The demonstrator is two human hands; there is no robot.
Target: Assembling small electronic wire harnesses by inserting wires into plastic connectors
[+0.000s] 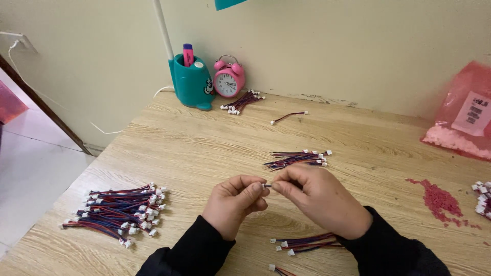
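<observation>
Short red-and-blue wire lead with tiny white plug (266, 185): pinched between fingers of left hand (232, 202) and right hand (319, 197), both clamped. Large finished-looking heap of wire leads (120, 212) at left on wooden desk (194, 148); smaller bundles (299, 159) left beyond, seemingly.

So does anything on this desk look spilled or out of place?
Yes. Small red bits lie loose on the wooden desk at the right, scattered away from the pink bag by the wall. One single wire lead also lies alone, apart from the bundles.
</observation>
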